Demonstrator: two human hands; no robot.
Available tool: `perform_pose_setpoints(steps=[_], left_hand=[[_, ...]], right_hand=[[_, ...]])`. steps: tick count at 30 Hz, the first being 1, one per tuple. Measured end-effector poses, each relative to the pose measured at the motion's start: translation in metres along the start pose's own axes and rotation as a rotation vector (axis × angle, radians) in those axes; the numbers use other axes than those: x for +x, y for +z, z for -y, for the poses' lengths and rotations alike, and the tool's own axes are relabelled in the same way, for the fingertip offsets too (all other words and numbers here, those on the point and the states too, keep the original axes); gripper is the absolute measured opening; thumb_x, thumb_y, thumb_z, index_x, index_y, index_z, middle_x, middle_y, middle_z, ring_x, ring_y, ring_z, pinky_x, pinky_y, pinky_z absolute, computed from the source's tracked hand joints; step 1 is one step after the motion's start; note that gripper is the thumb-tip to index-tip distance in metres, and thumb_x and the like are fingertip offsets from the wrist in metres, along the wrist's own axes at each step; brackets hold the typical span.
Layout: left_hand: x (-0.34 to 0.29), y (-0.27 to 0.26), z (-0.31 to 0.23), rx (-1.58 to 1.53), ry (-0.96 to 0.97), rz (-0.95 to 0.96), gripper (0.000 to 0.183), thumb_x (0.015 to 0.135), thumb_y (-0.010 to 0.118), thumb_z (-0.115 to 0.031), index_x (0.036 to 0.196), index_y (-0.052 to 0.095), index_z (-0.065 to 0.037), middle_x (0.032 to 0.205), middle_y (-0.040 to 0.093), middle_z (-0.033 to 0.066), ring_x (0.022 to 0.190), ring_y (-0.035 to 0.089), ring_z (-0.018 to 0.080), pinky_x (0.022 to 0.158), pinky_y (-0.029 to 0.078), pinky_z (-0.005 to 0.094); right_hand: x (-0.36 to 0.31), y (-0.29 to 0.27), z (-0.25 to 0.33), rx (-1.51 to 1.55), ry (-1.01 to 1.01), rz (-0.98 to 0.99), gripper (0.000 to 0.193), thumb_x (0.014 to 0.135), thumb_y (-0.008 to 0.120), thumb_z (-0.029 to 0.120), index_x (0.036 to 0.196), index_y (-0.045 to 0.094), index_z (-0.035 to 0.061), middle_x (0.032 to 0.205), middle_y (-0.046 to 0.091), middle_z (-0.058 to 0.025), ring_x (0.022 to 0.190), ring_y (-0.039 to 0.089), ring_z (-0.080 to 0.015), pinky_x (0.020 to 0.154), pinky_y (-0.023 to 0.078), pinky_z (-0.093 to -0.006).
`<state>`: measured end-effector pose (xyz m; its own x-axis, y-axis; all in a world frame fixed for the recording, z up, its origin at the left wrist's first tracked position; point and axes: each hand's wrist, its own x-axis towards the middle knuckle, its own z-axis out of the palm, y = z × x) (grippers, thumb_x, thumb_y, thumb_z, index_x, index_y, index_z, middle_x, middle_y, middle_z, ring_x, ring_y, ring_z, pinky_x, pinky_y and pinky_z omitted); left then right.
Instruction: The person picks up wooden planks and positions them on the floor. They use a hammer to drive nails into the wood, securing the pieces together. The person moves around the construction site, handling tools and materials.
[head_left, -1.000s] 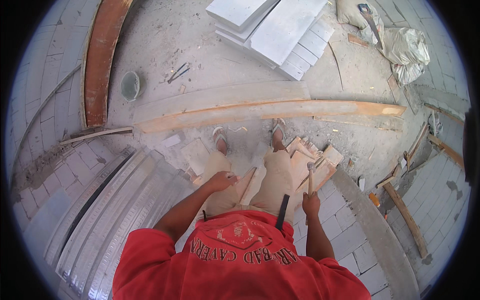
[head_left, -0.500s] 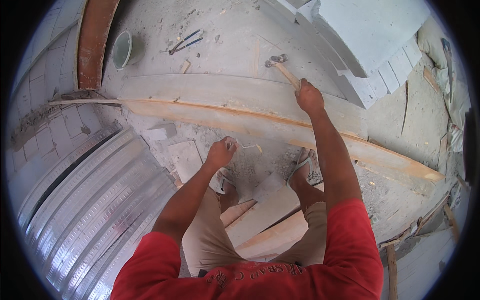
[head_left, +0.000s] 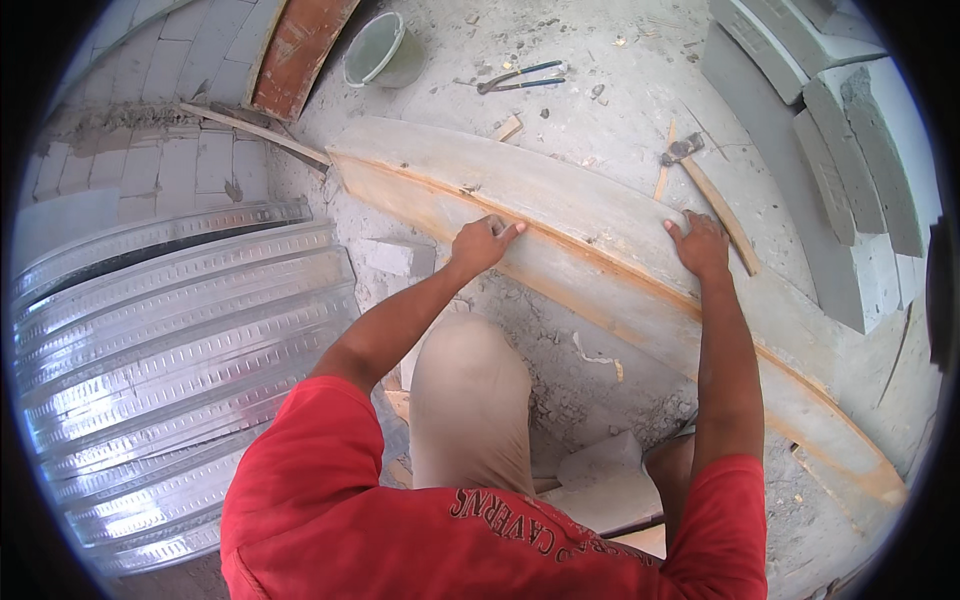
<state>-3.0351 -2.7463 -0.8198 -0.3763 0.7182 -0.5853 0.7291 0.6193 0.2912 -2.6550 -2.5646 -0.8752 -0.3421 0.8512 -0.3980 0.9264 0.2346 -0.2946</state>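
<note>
A long board form [head_left: 640,285], with grey faces and an orange-brown seam, runs slantwise across the floor in front of me. My left hand [head_left: 484,245] is on its seam edge, fingers curled over the wood and thumb sticking out to the right. Farther right, my right hand [head_left: 703,245] rests on the grey upper face near its far edge, fingers and thumb apart. Just beyond that hand lies a hammer [head_left: 722,205] with a wooden handle, its head pointing away. My bent knee [head_left: 470,390] is close to the board on the left.
Ribbed metal sheets [head_left: 190,370] are stacked at left. Beyond the board are a bucket [head_left: 385,55] and blue-handled cutters [head_left: 522,77]. Grey blocks [head_left: 860,190] are piled at far right. A pale string [head_left: 598,357] lies on the rubble-strewn ground near me.
My right hand has let go of the hammer, which now lies on the floor. Both hands have come onto the board. I have lowered myself, with one knee bent forward.
</note>
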Motion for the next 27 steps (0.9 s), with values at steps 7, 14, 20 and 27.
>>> perform_pose_setpoints(steps=[7, 14, 20, 27], left_hand=[[-0.012, 0.038, 0.007, -0.769, -0.409, 0.388, 0.115, 0.077, 0.041, -0.094, 0.119, 0.056, 0.012, 0.093, 0.072, 0.0219, 0.048, 0.028, 0.0114, 0.044, 0.029, 0.0276], [-0.005, 0.059, 0.017, -0.804, -0.366, 0.279, 0.125, 0.072, 0.037, -0.1, 0.118, 0.053, 0.015, 0.087, 0.071, 0.0222, 0.05, 0.031, 0.0107, 0.046, 0.03, 0.0284], [0.001, 0.026, 0.014, -0.743, -0.405, 0.371, 0.12, 0.071, 0.046, -0.097, 0.111, 0.058, 0.015, 0.085, 0.069, 0.0252, 0.075, 0.064, 0.0227, 0.072, 0.049, 0.0356], [-0.003, 0.026, 0.002, -0.784, -0.339, 0.189, 0.113, 0.078, 0.057, -0.086, 0.109, 0.058, 0.023, 0.1, 0.062, 0.0314, 0.091, 0.068, 0.0298, 0.101, 0.044, 0.0434]], right_hand=[[0.005, -0.011, -0.001, -0.121, 0.081, 0.103, 0.08, 0.09, 0.047, 0.073, 0.14, 0.058, 0.0119, 0.14, 0.057, -0.0198, 0.135, 0.049, -0.0342, 0.111, 0.036, -0.0524], [0.006, -0.01, 0.01, -0.14, 0.059, 0.137, 0.094, 0.086, 0.048, 0.079, 0.142, 0.053, 0.0038, 0.138, 0.056, -0.0264, 0.132, 0.052, -0.038, 0.11, 0.041, -0.0453], [0.033, -0.005, 0.009, -0.033, 0.105, 0.232, 0.106, 0.084, 0.04, 0.086, 0.14, 0.053, -0.003, 0.132, 0.061, -0.0274, 0.128, 0.056, -0.0396, 0.108, 0.043, -0.0442], [0.062, -0.008, 0.004, -0.021, 0.161, 0.434, 0.106, 0.087, 0.031, 0.086, 0.127, 0.065, -0.0054, 0.132, 0.061, -0.0289, 0.128, 0.057, -0.0394, 0.108, 0.043, -0.0458]])
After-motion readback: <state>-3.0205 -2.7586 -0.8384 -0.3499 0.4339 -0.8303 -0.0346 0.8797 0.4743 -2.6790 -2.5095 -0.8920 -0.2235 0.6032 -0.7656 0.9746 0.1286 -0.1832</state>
